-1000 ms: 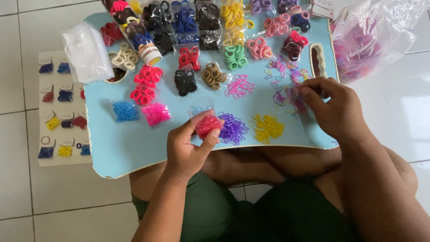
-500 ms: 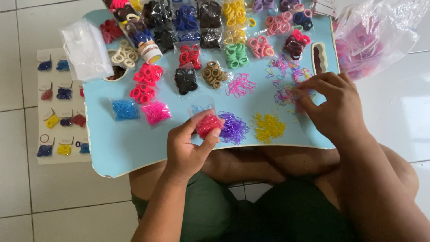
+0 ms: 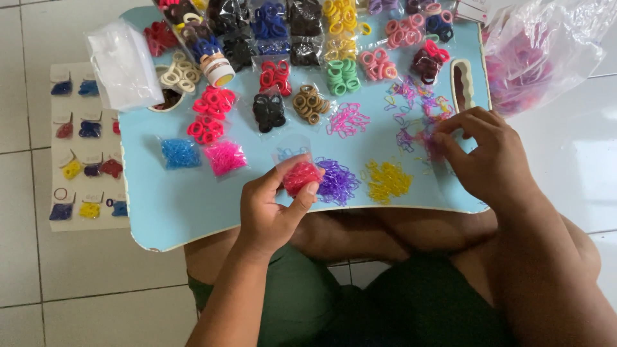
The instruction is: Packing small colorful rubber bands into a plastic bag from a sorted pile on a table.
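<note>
- White tiled floor: surrounds the seated person on all sides of the view.
- Light blue table: a lap table resting across the person's legs, its surface covered with sorted hair ties and elastics, mostly in the far half.
- Clear plastic bag: far right, off the table's edge, holding pink and purple elastics.
- White card sheet: on the floor to the left of the table, carrying rows of small elastic samples in blue, red and yellow.
- Right hand: at the right side of the table, fingers bent down and pinching into a loose scatter of thin purple and pink elastics. What exactly sits between the fingertips cannot be told.
- Left hand: at the near edge of the table, middle, thumb and fingers pinching a small packet of red elastics, held just above the surface.
- Small clear bags: a stack at the far left corner of the table.
- Purple elastics pile: just right of the red packet, near edge.
- Yellow elastics pile: right of the purple pile, between the two hands.
- Pink packet and blue packet: side by side, left of the left hand.
</note>
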